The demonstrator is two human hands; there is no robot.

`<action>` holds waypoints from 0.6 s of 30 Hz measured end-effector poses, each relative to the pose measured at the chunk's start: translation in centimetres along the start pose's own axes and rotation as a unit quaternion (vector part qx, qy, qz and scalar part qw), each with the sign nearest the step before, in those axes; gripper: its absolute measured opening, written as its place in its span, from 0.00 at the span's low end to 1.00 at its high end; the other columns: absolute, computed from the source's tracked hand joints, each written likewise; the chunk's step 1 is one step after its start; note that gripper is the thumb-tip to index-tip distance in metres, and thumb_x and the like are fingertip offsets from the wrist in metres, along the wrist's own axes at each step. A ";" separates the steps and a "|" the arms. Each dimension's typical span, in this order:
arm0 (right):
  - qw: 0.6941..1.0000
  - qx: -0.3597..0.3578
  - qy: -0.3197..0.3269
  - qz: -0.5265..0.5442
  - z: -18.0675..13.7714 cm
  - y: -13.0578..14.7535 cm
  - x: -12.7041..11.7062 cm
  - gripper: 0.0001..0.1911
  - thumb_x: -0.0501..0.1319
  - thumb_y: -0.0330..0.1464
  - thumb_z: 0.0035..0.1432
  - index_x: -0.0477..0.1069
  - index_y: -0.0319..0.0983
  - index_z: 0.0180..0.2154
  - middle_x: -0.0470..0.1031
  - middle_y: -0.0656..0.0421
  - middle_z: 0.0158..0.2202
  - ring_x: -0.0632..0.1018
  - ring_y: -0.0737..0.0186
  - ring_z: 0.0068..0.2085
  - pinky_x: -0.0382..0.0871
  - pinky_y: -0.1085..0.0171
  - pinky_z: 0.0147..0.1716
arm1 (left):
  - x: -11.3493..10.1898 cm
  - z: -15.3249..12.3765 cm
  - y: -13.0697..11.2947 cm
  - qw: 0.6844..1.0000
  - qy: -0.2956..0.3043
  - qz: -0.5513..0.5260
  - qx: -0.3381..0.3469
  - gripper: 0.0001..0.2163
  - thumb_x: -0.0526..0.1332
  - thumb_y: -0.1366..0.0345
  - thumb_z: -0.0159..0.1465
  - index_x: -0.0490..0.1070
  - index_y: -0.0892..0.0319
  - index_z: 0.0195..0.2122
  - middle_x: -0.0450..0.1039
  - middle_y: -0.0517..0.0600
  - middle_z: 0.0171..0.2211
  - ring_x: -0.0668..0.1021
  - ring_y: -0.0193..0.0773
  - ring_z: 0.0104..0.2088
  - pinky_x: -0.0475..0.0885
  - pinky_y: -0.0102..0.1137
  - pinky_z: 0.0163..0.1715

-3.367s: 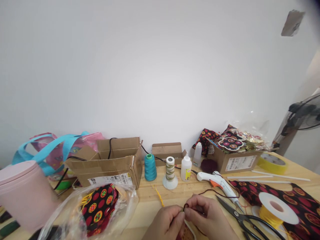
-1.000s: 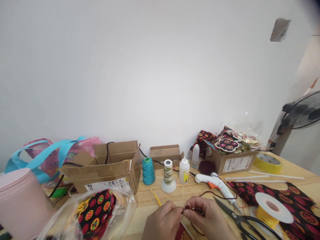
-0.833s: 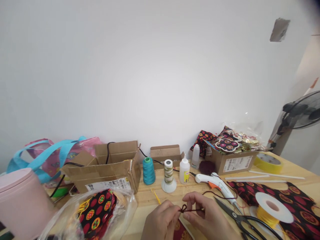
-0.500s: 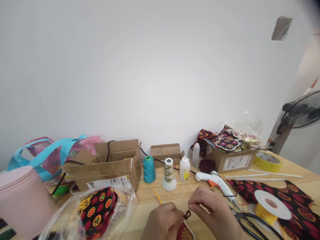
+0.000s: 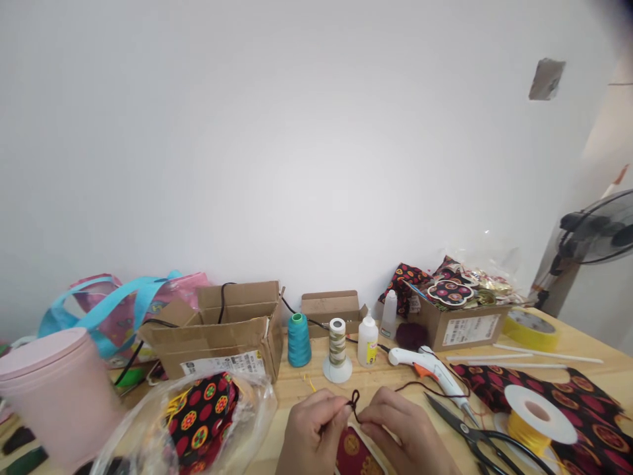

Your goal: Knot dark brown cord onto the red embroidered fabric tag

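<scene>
A dark brown cord (image 5: 355, 400), bent into a small loop, stands up between my two hands. My left hand (image 5: 316, 432) pinches it with thumb and forefinger from the left. From the right, my right hand (image 5: 405, 430) holds the cord's lower part between its fingertips. Just below the fingers lies a dark red piece with gold patterns and a pale edge (image 5: 352, 451); its lower end is cut off by the frame. Whether the cord is fixed to it I cannot tell. Black scissors (image 5: 472, 435) lie open right of my right hand.
A white glue gun (image 5: 442, 373), a glue bottle (image 5: 367, 343), a teal thread cone (image 5: 299, 343) and a patterned thread cone (image 5: 337, 346) stand ahead. Cardboard boxes (image 5: 222, 353) line the wall. A yellow ribbon spool (image 5: 539, 412) is at right; a plastic bag (image 5: 257, 396) of patterned fabric at left.
My hands have shifted slightly; the cord loop now points upward between them, and more of the red piece shows. The view has moved a little, uncovering the scissors' blades.
</scene>
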State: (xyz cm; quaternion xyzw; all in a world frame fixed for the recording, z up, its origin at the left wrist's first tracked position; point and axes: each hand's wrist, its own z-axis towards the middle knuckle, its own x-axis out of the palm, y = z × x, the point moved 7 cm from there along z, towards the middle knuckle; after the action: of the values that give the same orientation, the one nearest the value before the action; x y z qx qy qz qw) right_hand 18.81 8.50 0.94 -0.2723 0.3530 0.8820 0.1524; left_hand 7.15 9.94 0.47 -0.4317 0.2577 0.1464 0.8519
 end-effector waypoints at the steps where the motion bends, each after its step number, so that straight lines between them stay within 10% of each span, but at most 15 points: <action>1: 1.000 -0.014 0.013 -0.023 -0.1 0.3 0.2 0.09 0.52 0.28 0.57 0.70 0.38 0.32 0.69 0.57 0.25 0.71 0.67 0.26 0.64 0.72 0.25 | 0.1 0.0 0.1 1.000 0.000 0.010 -0.003 0.14 0.49 0.66 0.61 0.68 0.62 0.21 0.65 0.48 0.19 0.71 0.32 0.23 0.61 0.23 0.23; 10: 0.976 -0.035 0.059 -0.208 -0.1 0.7 0.4 0.09 0.51 0.27 0.55 0.67 0.40 0.26 0.69 0.59 0.24 0.69 0.66 0.23 0.58 0.71 0.20 | 2.1 -0.3 -0.6 0.991 0.085 0.103 0.023 0.13 0.49 0.70 0.60 0.69 0.61 0.22 0.68 0.50 0.21 0.72 0.34 0.23 0.62 0.24 0.23; 18: 0.997 0.056 0.042 0.033 0.5 -0.5 -1.5 0.08 0.53 0.28 0.56 0.66 0.37 0.25 0.67 0.60 0.24 0.69 0.67 0.27 0.61 0.70 0.26 | 2.1 -0.4 -1.8 0.990 0.106 -0.006 0.097 0.15 0.49 0.66 0.61 0.70 0.63 0.22 0.67 0.50 0.20 0.71 0.32 0.23 0.62 0.23 0.23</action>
State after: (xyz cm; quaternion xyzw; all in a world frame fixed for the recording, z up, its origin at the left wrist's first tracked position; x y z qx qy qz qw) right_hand 20.01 9.10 1.86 -0.2881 0.4168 0.8533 0.1233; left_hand 9.62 8.65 0.30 -0.3619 0.3573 0.0690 0.8583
